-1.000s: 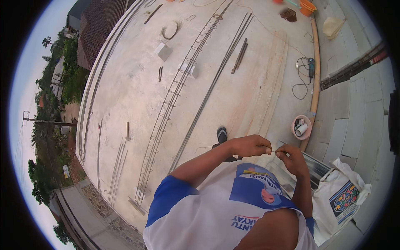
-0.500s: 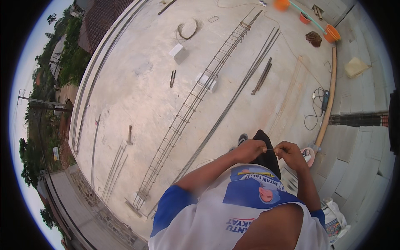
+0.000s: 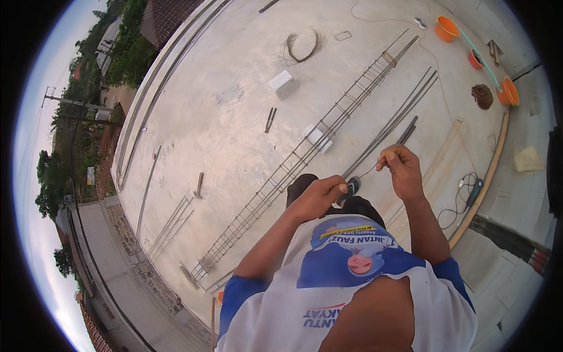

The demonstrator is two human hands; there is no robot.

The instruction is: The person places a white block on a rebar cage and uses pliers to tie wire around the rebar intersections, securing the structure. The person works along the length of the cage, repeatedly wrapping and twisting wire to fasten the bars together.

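A short thin wire (image 3: 368,172) spans the gap between my hands, in front of my body. My left hand (image 3: 321,197) is closed around its lower end, thumb against the fingers. My right hand (image 3: 401,171) sits higher and pinches what looks like the other end between thumb and fingertips. Just beyond my hands, a long rebar cage (image 3: 319,139) with wire stirrups runs diagonally across the concrete floor (image 3: 223,135). One white block (image 3: 318,138) lies under the cage. Loose steel bars (image 3: 394,123) lie beside it, passing behind my hands.
Another white block (image 3: 283,84), a coil of wire (image 3: 303,47), a hammer (image 3: 199,185) and pliers-like handles (image 3: 270,119) lie farther left. To the right are a corded power tool (image 3: 475,192), a long pole (image 3: 482,176) and orange buckets (image 3: 508,92). A block wall borders that side.
My view and body have shifted, so the floor things appear farther right and lower. My hands have moved apart, the right one higher, exposing more wire between them.
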